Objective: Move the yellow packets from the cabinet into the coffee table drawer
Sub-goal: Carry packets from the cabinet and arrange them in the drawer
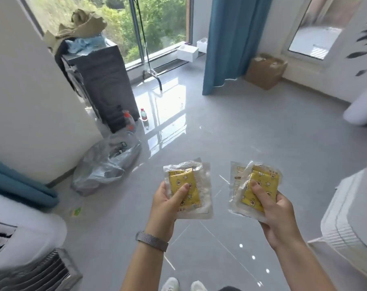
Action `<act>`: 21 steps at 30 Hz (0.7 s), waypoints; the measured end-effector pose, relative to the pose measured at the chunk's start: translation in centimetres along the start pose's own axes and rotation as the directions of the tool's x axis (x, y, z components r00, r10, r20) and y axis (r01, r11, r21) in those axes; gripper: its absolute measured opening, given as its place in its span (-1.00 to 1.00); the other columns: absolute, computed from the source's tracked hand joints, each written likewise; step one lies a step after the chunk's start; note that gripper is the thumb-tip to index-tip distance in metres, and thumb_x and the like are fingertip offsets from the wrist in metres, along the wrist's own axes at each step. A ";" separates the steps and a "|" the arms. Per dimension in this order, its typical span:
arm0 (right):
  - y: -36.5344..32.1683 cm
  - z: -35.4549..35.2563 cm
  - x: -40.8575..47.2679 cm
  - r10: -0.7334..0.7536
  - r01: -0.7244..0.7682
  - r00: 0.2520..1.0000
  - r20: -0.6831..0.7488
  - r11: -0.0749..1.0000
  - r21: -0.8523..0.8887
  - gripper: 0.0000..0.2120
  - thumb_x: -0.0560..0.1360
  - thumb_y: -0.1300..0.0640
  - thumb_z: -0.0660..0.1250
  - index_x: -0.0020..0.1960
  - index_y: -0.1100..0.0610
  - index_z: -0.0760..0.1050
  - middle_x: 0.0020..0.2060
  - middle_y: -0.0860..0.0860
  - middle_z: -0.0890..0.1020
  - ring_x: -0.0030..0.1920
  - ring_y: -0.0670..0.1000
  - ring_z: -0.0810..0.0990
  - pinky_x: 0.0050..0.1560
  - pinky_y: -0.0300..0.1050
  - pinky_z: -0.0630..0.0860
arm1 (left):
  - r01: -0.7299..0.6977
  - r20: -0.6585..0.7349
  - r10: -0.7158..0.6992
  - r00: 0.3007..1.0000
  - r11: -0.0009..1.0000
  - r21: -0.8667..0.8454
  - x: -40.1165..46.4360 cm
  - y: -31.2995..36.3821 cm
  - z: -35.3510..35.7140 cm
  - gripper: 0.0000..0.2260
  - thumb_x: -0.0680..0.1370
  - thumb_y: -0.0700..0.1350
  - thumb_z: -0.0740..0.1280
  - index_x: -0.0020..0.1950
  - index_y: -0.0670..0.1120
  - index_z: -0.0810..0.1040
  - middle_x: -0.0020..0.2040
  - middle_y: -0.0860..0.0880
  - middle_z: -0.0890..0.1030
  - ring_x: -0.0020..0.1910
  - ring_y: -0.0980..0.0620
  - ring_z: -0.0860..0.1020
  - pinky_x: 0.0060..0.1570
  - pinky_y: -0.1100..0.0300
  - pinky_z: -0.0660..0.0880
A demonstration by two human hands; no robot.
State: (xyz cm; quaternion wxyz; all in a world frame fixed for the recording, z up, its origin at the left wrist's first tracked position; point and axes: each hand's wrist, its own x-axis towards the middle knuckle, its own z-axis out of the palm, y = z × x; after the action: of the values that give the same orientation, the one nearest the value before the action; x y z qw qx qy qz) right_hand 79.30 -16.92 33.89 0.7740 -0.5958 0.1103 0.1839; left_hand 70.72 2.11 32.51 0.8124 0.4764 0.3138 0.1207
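Note:
My left hand [168,203] holds a yellow packet [181,180] with star prints, sealed in a clear plastic wrapper, thumb pressed on its front. In my right hand [275,208] is a second yellow packet [262,181] of the same kind, tilted a little to the right, thumb on top and fingers curled under it. Both packets are held out in front of me above the grey tiled floor [231,133]. No cabinet and no coffee table drawer is in view.
A white ribbed piece of furniture [350,217] stands at the right. At the left are a white wall unit [31,101], a dark appliance [107,85], bottles [143,114] and a plastic bag [107,164]. A blue curtain [231,43] and cardboard box [264,70] stand by the window.

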 end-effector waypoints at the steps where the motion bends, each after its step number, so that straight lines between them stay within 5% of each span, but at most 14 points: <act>1: -0.2 -0.9 -0.3 -0.003 0.005 0.999 -0.044 1.000 0.030 -0.40 0.11 -0.09 0.61 0.03 0.22 0.60 -0.20 0.05 0.71 -0.23 0.00 0.70 -0.30 -0.24 0.59 | 0.019 0.037 -0.019 0.999 1.000 0.020 0.3 -0.2 1.0 -0.81 0.54 -0.30 0.34 0.13 -0.15 0.54 -0.06 -0.12 0.69 -0.21 -0.03 0.69 -0.36 0.16 0.59; 7: 0.1 -4.9 -2.7 -0.014 0.072 0.955 -0.297 0.980 0.185 -0.90 0.46 0.19 0.42 -0.04 0.19 0.58 -0.29 0.01 0.70 -0.30 -0.06 0.69 -0.37 -0.26 0.58 | 0.088 0.240 -0.125 0.963 0.983 0.161 1.9 -1.0 5.1 -0.83 0.54 -0.30 0.35 0.12 -0.14 0.56 -0.04 -0.14 0.68 -0.19 -0.05 0.68 -0.35 0.15 0.59; 10: 0.5 -6.1 -4.3 -0.013 0.115 0.915 -0.403 0.966 0.231 -0.88 0.45 0.18 0.44 -0.04 0.18 0.58 -0.28 0.02 0.71 -0.30 -0.06 0.69 -0.38 -0.27 0.58 | 0.112 0.324 -0.182 0.928 0.968 0.224 2.2 -1.4 6.6 -0.84 0.54 -0.29 0.35 0.09 -0.13 0.56 -0.06 -0.12 0.69 -0.20 -0.04 0.68 -0.37 0.17 0.58; 14: 1.4 -7.6 -6.3 -0.038 0.197 0.851 -0.524 0.948 0.251 -0.51 0.17 -0.05 0.61 -0.01 0.19 0.62 -0.23 0.05 0.72 -0.25 -0.01 0.70 -0.35 -0.23 0.59 | 0.127 0.423 -0.255 0.870 0.943 0.307 2.6 -2.5 8.4 -0.81 0.54 -0.28 0.35 0.15 -0.16 0.56 -0.01 -0.15 0.68 -0.12 -0.08 0.66 -0.33 0.16 0.59; 17: 2.0 -8.9 -7.8 -0.022 0.230 0.798 -0.602 0.935 0.271 -0.81 0.40 0.13 0.46 -0.02 0.17 0.61 -0.26 0.03 0.71 -0.29 -0.05 0.69 -0.38 -0.27 0.57 | 0.122 0.502 -0.302 0.811 0.925 0.360 2.5 -3.6 10.0 -0.82 0.55 -0.28 0.34 0.15 -0.15 0.56 -0.03 -0.12 0.68 -0.13 -0.06 0.66 -0.32 0.16 0.59; 21: 2.6 -11.4 -9.6 0.020 0.258 0.680 -0.733 0.929 0.265 -0.87 0.45 0.13 0.44 -0.05 0.16 0.61 -0.24 0.03 0.70 -0.26 -0.04 0.67 -0.32 -0.23 0.57 | 0.111 0.586 -0.367 0.723 0.898 0.426 1.6 -5.5 12.9 -0.86 0.56 -0.29 0.32 0.08 -0.12 0.57 -0.12 -0.06 0.70 -0.21 0.01 0.68 -0.37 0.19 0.58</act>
State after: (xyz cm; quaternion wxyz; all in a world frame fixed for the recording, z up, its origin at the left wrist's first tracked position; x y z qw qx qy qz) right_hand 70.02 -28.77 32.30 0.7701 -0.4790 0.3973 -0.1402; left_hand 79.42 -8.95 31.70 0.7768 0.5834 0.0873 -0.2205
